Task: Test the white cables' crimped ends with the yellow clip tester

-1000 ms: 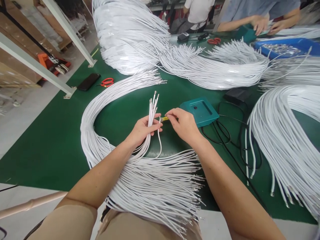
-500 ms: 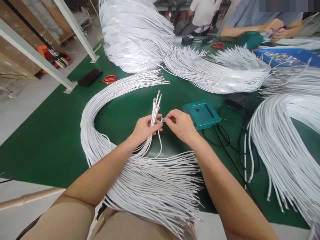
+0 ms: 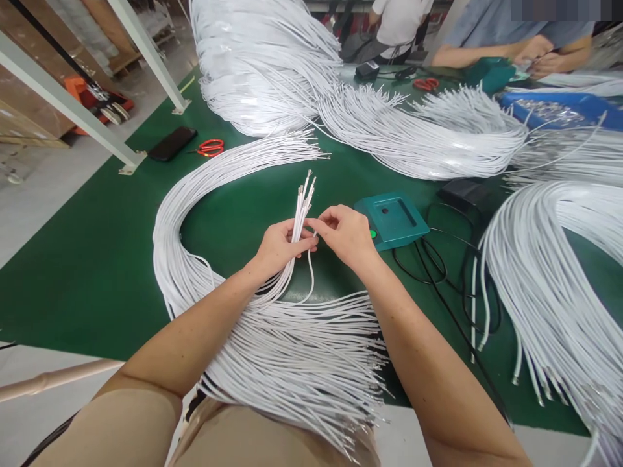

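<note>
My left hand [image 3: 283,246] is closed around a small bunch of white wires [image 3: 298,224], their stripped or metal-tipped ends pointing up. One wire [image 3: 311,272] of the bunch stands apart and curves down from between my left thumb and fingers. Its tip is pinched between the thumb and forefinger of my right hand [image 3: 346,235], close beside my left fingertips; the tip itself is mostly hidden. Beneath my forearms lies a thick spread of white wires [image 3: 302,357], their ends fanned to the right. The wires curve back in a loop [image 3: 168,240] at the left.
A teal device with a recessed tray [image 3: 396,220] sits right of my right hand, with black cables. Red-handled scissors [image 3: 210,148] and a black phone [image 3: 172,143] lie at left. Big wire bundles [image 3: 263,71] fill the back and right. Across the table, a person works near a blue bin [image 3: 594,107].
My right hand has moved slightly left, up against my left fingertips, and now covers the wire's tip. My left hand keeps its hold on the bunch.
</note>
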`<action>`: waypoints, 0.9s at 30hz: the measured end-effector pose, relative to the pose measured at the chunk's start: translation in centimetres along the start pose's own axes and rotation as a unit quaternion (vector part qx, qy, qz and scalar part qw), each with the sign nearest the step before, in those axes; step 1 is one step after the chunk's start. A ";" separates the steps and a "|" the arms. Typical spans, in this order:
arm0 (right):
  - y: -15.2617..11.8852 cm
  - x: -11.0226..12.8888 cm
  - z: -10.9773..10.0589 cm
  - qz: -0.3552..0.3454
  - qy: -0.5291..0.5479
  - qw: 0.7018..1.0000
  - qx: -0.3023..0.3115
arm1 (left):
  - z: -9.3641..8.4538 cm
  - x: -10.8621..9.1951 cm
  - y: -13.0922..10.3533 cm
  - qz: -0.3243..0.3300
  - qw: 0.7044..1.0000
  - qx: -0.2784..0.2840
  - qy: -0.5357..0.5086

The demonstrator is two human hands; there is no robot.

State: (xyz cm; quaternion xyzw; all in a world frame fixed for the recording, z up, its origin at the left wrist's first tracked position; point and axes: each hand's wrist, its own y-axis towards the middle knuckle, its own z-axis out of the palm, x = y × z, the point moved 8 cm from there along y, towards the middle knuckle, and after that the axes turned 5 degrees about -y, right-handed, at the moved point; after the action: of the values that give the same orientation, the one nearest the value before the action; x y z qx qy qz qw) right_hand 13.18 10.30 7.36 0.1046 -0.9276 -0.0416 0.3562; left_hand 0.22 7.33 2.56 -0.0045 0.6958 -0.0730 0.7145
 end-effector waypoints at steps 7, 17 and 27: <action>-0.5 0.0 -0.1 -0.035 0.028 0.999 0.016 | 0.0 0.2 0.0 -0.004 1.000 0.003 -0.025; -1.3 -1.1 -0.7 0.010 0.042 0.999 -0.027 | 0.2 0.3 0.1 0.002 0.997 0.018 -0.077; -1.1 0.1 -0.1 -0.042 0.014 0.999 -0.030 | 0.2 0.3 0.1 0.000 0.997 0.025 -0.070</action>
State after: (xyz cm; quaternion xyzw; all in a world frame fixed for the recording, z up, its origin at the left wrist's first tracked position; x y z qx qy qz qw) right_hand 13.39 9.22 7.35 0.1335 -0.9155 -0.0830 0.3704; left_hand 0.48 7.41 2.24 0.0080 0.6422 -0.0901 0.7612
